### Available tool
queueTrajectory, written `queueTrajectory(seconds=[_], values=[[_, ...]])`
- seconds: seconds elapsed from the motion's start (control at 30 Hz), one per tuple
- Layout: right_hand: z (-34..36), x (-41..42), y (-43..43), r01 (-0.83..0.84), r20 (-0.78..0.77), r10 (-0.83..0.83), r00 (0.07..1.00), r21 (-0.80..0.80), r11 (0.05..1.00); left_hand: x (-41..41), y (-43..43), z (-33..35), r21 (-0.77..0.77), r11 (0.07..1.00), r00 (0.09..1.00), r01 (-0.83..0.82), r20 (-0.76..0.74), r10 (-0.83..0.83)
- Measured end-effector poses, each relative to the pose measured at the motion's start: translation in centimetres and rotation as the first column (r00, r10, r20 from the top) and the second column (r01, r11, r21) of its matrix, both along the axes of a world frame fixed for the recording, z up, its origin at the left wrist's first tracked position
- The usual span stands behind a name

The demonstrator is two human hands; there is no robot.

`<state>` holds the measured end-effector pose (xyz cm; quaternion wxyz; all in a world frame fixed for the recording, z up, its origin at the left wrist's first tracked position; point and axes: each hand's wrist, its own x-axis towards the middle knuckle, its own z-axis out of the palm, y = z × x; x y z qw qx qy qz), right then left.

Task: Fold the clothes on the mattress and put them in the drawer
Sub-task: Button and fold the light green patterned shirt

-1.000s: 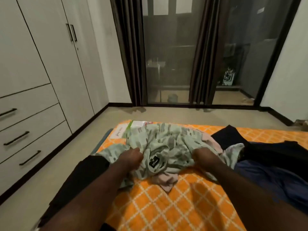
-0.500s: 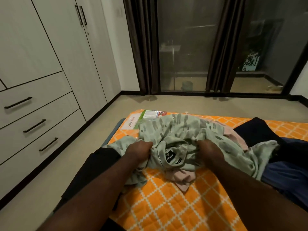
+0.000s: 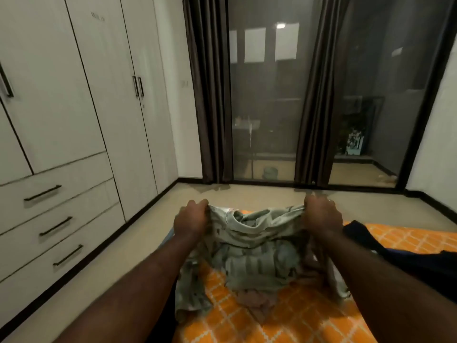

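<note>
- The left hand [image 3: 191, 220] has its grip clamped on one top edge of the pale green patterned fabric shirt [image 3: 249, 258]; the right hand [image 3: 321, 217] has its grip clamped on the other.
- The shirt hangs between them, its lower part bunched on the orange lattice-patterned mattress [image 3: 284, 318].
- Under its hem lies a crumpled pink garment [image 3: 254, 299].
- To the right lie dark navy clothes [image 3: 395, 258].
- At left, the white wardrobe drawers with black bar handles [image 3: 57, 226] stand closed.
</note>
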<state>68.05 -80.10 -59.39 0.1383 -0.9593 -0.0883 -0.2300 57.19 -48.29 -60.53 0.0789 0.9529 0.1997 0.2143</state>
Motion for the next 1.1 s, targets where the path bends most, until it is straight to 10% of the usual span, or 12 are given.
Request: queueTrajectory(seconds=[0.2,0.37,0.67,0.87,1.1], values=[[13.9,-0.3,-3.8,-0.062,0.108,0.01,0.994,0.492,0.868,0.2,-1.6,12.6,-0.313,0.95,0.902,0.008,0.411,0.128],[22.1,-2.6,-6.6,-0.175,0.247,0.056,0.967,0.496,0.85,0.1,-2.1,19.8,-0.51,0.844,0.793,0.165,0.577,0.194],[28.5,-3.2,-10.6,-0.151,0.327,0.037,0.944,0.332,0.931,-3.5,0.9,27.1,0.079,0.963,0.749,0.257,0.614,-0.25],[32.1,-4.1,-11.7,-0.152,0.369,0.08,0.926,0.17,0.974,-6.0,2.5,30.9,0.467,0.877,0.904,0.117,0.315,-0.288],[33.6,-3.7,-11.8,-0.075,0.315,-0.009,0.949,0.254,0.964,-5.7,2.8,32.3,0.22,0.958,0.864,0.186,0.428,-0.266]])
